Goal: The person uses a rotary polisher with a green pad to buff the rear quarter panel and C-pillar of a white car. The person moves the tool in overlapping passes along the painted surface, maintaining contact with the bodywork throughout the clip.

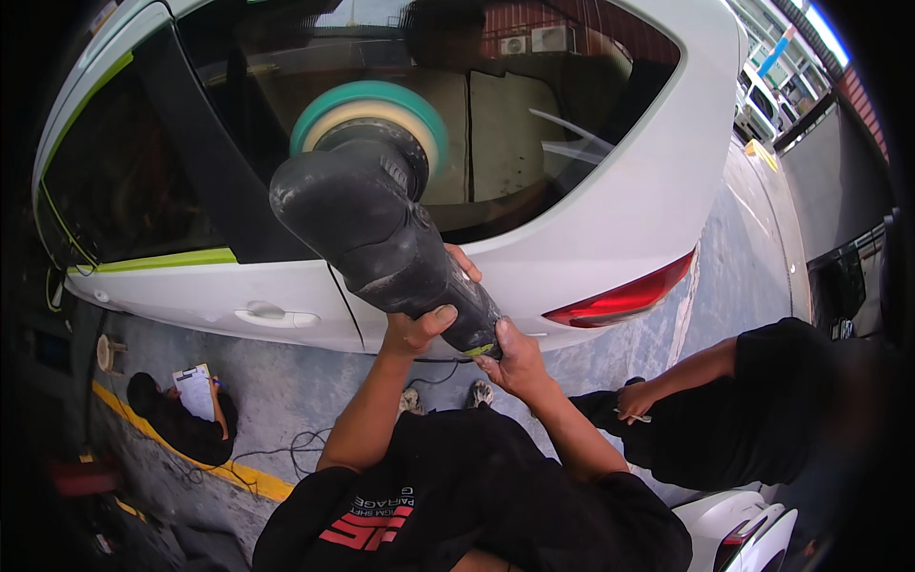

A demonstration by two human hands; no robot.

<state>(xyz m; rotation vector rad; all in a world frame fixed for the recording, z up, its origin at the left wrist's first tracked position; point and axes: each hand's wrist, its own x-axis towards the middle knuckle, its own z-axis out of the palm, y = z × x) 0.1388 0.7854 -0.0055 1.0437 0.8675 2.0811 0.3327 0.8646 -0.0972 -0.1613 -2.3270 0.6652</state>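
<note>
A black car polisher point(381, 224) with a green and cream foam pad point(370, 107) is held up in front of the dark rear side window point(534, 162) of a white car point(610, 224). The pad overlaps the glass; its contact face is hidden, so whether it touches cannot be told. My left hand point(416, 329) is closed around the polisher's lower body, thumb on the near side and fingertips showing over the far side. Closer to me, my right hand point(518, 360) grips the tail end of the tool.
Yellow-green masking tape point(162, 260) edges the side window. At the left a person point(195, 419) holds a clipboard point(196, 391); another person point(753, 410) stands close at right. A black cable point(295, 443) lies on the floor. Another white car point(734, 524) is behind me.
</note>
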